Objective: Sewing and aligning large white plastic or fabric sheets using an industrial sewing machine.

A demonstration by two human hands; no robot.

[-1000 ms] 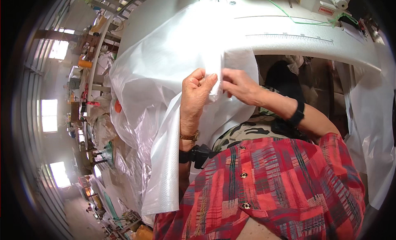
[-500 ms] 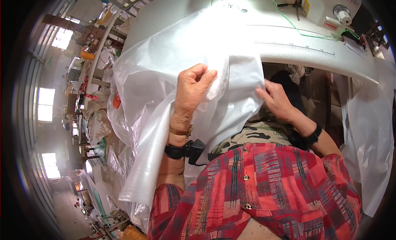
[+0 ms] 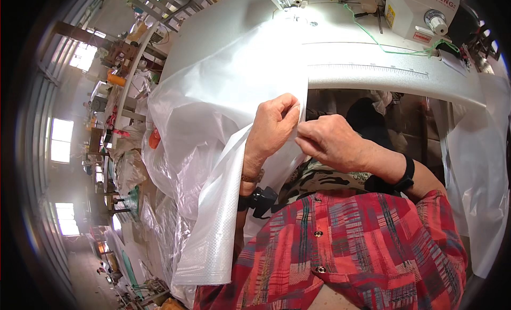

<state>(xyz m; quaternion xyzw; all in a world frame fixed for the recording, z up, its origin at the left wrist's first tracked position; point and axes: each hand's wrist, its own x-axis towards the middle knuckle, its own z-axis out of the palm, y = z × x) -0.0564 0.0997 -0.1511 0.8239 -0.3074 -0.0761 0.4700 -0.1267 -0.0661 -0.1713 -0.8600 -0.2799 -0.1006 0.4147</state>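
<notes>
A large sheet of white translucent woven plastic [image 3: 223, 97] drapes off the front edge of a white sewing table [image 3: 367, 70] and hangs down over my lap. My left hand [image 3: 271, 126] pinches the sheet's right edge between thumb and fingers. My right hand [image 3: 332, 142] meets it from the right and grips the same edge just below, fingertips touching the left hand. Both hands are held in front of the table's edge, above my red plaid shirt. A dark band sits on each wrist.
A white sewing machine [image 3: 420, 14] with green thread [image 3: 394, 49] stands at the table's far right. Another plastic sheet [image 3: 479, 177] hangs at the right. More plastic bags [image 3: 159, 225] pile at the left, with workshop benches [image 3: 128, 59] and windows [image 3: 61, 139] beyond.
My hands came together again on the sheet's right edge: the left hand dropped from higher on the sheet, the right hand rose to meet it. The view shifted slightly toward the sewing machine.
</notes>
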